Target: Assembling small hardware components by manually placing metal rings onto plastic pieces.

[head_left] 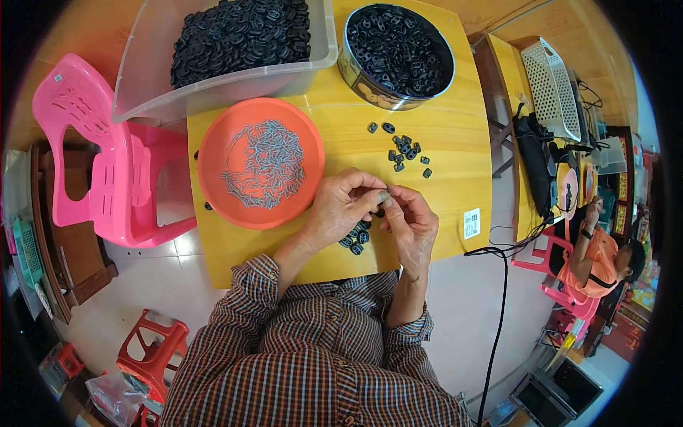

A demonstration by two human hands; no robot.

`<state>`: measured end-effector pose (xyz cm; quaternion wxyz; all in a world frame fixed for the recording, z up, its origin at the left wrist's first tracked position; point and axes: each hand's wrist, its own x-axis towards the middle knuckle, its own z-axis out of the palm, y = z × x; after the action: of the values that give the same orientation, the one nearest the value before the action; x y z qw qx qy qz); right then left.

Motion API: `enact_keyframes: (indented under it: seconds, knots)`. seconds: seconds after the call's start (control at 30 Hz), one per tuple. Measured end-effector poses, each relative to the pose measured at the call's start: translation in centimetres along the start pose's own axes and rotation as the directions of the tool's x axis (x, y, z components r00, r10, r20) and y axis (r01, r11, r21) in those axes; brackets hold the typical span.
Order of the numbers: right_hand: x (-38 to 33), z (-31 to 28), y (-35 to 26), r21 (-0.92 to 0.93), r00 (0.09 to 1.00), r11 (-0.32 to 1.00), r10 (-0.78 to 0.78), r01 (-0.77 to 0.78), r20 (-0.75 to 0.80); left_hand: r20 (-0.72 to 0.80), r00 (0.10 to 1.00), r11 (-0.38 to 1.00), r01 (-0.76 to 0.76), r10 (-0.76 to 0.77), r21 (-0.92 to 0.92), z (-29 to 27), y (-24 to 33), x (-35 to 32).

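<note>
My left hand (336, 212) and my right hand (414, 229) meet over the near part of the yellow table, thumbs and fingers pinched together. Between the fingertips is a small black plastic piece, mostly hidden by them. Just below lies a little heap of black two-holed plastic pieces (356, 249), partly covered by my hands. Several loose black pieces (405, 147) are scattered farther off. Left of my left hand, an orange-red round dish (213, 174) holds many thin grey metal pins (267, 160).
A clear plastic bin (235, 80) and a round tin (380, 100), both full of black pieces, stand at the far side. A pink chair (117, 203) is at left. A black cable (504, 299) hangs at right. Another person (594, 260) sits at a second table (530, 203).
</note>
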<state>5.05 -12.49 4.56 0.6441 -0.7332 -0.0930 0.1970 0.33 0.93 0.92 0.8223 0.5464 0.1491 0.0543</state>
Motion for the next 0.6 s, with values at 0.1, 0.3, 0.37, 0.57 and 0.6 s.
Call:
enact_keyframes:
  seconds: [0.1, 0.3, 0.37, 0.57, 0.6]
  knots:
    - [-0.11, -0.11, -0.26, -0.039, 1.000, 0.999, -0.010, 0.010, 0.008, 0.034, 0.999, 0.997, 0.015, -0.017, 0.071, -0.18, -0.15, 0.00]
    - [0.09, -0.41, -0.10, 0.048, 0.997, 0.998, 0.039, -0.035, -0.073, 0.095, 0.995, 0.992, 0.016, -0.004, -0.123, 0.13, -0.03, -0.13]
    - [0.18, -0.54, 0.00, 0.136, 0.991, 0.987, 0.097, -0.084, -0.092, 0.105, 0.994, 0.987, 0.032, -0.015, -0.160, 0.09, -0.30, -0.12]
    - [0.23, -0.91, 0.28, 0.306, 0.982, 0.939, 0.182, -0.157, -0.055, 0.121, 0.990, 0.988, 0.084, -0.068, -0.133, -0.27, 0.65, -0.09]
    - [0.27, -0.97, 0.32, 0.322, 0.982, 0.933, 0.185, -0.161, -0.045, 0.124, 0.990, 0.987, 0.086, -0.070, -0.132, -0.31, 0.69, -0.09]
